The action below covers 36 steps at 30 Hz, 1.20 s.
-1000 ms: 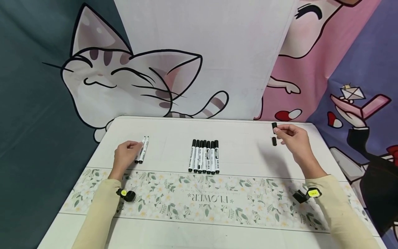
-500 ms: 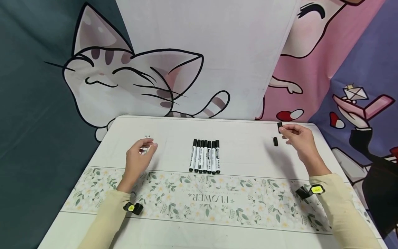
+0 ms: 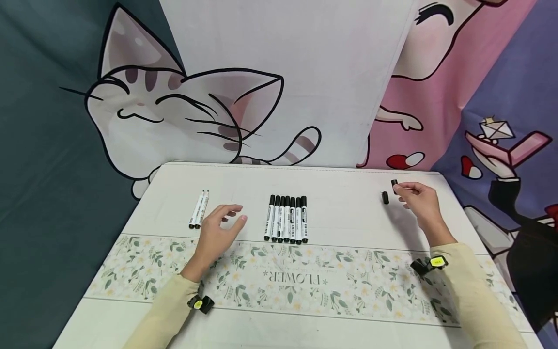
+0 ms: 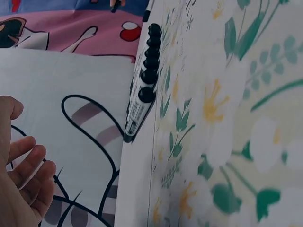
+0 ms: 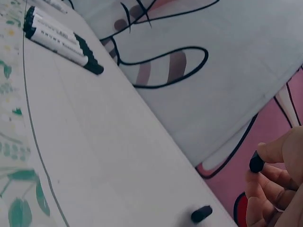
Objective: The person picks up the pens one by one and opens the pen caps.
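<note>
My left hand (image 3: 220,231) is held above the table between two groups of markers, fingers relaxed and apart, with nothing in it. To its left lie two uncapped white markers (image 3: 199,209), side by side with their tips pointing away. On its right is a row of several capped black-and-white markers (image 3: 286,219), seen also in the left wrist view as a row of markers (image 4: 138,111). A black marker cap (image 5: 256,162) is pinched between the thumb and fingers of my right hand (image 3: 419,203). Another black cap (image 3: 385,198) is on the table just left of that hand.
The white table cover (image 3: 340,203) carries a floral band (image 3: 283,278) with the word FLOWER across its front. Behind the table's far edge hangs a cartoon-printed cloth (image 3: 261,116). Each wrist wears a small black camera (image 3: 201,304).
My left hand has left the two uncapped markers and moved right, its fingers spreading. My right hand, still pinching the cap, has shifted slightly right and lower.
</note>
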Each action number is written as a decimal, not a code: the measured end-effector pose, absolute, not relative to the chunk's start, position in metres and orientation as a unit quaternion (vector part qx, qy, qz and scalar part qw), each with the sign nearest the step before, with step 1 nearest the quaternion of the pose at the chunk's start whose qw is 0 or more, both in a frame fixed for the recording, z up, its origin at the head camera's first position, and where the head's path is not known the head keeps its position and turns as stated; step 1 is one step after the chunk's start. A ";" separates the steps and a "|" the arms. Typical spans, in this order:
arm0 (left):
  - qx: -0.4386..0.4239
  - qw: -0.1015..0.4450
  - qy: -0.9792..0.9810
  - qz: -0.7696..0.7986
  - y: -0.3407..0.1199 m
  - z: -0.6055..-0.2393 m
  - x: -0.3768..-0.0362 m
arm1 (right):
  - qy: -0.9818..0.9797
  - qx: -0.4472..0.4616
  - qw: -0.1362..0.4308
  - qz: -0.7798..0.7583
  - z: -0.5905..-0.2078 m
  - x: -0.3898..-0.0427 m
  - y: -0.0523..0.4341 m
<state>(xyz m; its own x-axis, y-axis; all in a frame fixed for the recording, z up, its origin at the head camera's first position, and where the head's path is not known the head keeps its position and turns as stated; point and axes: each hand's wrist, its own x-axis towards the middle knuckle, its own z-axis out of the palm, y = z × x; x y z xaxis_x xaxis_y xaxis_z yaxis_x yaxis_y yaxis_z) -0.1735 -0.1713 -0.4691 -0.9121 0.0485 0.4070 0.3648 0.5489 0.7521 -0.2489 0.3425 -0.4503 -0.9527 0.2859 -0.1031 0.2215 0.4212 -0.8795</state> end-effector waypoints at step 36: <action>-0.132 0.068 -0.883 -0.444 -0.143 -0.483 -0.180 | -0.873 -0.224 -0.008 0.434 -0.502 -0.273 0.366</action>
<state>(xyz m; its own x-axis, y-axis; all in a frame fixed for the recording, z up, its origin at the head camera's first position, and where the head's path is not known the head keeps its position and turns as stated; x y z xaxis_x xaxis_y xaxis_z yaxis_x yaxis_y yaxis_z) -0.1796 -0.1425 -0.4834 -0.9560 0.1720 0.2377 0.2934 0.5704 0.7672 -0.2726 0.3662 -0.5018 -0.8995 0.3843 -0.2079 0.3976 0.5226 -0.7542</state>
